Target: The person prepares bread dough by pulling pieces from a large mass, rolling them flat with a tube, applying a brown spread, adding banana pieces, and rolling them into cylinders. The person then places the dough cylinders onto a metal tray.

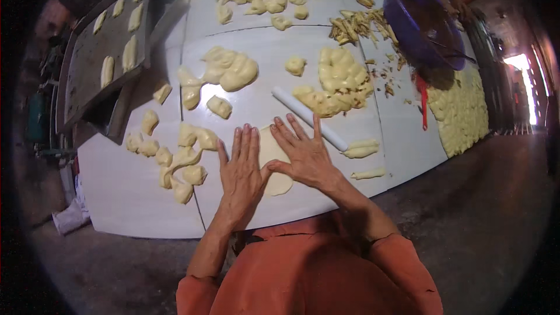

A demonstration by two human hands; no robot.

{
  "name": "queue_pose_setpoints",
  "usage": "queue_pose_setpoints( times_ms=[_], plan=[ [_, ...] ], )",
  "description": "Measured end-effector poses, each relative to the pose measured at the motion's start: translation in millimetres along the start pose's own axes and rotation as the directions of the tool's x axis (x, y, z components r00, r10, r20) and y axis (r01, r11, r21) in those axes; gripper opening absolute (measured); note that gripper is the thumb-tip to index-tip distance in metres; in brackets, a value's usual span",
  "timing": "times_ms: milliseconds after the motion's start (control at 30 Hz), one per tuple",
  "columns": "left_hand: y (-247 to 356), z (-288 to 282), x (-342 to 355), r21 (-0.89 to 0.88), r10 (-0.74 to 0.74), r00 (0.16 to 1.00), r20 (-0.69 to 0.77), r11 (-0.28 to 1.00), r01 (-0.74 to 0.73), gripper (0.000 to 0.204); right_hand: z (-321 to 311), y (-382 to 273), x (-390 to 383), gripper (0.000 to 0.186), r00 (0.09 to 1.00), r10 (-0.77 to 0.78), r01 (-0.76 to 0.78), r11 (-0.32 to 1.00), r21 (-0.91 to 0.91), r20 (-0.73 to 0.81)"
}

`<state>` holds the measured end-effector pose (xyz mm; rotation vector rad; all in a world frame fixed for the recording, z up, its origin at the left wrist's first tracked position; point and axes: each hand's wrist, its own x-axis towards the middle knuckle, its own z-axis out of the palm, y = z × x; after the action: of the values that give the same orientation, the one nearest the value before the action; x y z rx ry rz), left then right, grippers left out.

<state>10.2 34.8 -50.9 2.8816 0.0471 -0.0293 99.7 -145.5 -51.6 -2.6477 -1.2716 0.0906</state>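
A thin, flattened sheet of pale dough point(279, 185) lies on the white table in front of me. My left hand point(241, 169) rests flat along its left side, fingers stretched forward. Over its right side my right hand point(305, 158) lies with fingers spread; the two thumbs meet above the sheet, and both hands partly cover it. Just beyond my right fingers a white rolling pin point(309, 118) lies diagonally. Its near end touches or adjoins a couple of shaped dough rolls point(361, 149). Neither hand grips anything.
Loose dough pieces point(182, 163) lie left; bigger dough lumps point(230, 69) sit ahead. A metal tray point(119, 44) with several dough rolls stands far left. Right are a purple basin point(402, 23), sliced yellowish strips point(350, 28), a red utensil point(422, 102) and a dimpled dough slab point(458, 111).
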Motion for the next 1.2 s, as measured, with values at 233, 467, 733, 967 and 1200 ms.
queue_pose_setpoints(
  times_ms=[233, 467, 733, 967, 1200],
  plan=[
    [12, -10, -4, 0.003, -0.184, 0.971, 0.151, 0.983, 0.186, 0.088, -52, 45, -27, 0.048, 0.932, 0.224, -0.129, 0.939, 0.318, -0.284],
    [34, -6, -3, 0.122, -0.243, 0.969, 0.052, 0.964, 0.235, 0.085, -77, 282, -149, 0.039, 0.363, 0.688, -0.904, 0.424, -0.058, -0.628],
    [46, 21, -53, 0.069, -0.62, 0.78, -0.08, 0.777, 0.625, 0.073, -99, 349, -189, 0.029, 0.446, 0.853, -0.753, 0.522, 0.401, -0.273],
    [44, 54, -74, 0.198, -0.871, 0.467, -0.156, 0.435, 0.878, 0.075, -143, 388, -221, 0.024, 0.601, 0.781, -0.746, 0.624, 0.233, -0.168],
    [41, 74, -75, 0.137, -0.847, 0.491, -0.206, 0.471, 0.871, 0.077, -198, 395, -219, 0.03, 0.607, 0.775, -0.639, 0.607, 0.473, -0.175]
  ],
)
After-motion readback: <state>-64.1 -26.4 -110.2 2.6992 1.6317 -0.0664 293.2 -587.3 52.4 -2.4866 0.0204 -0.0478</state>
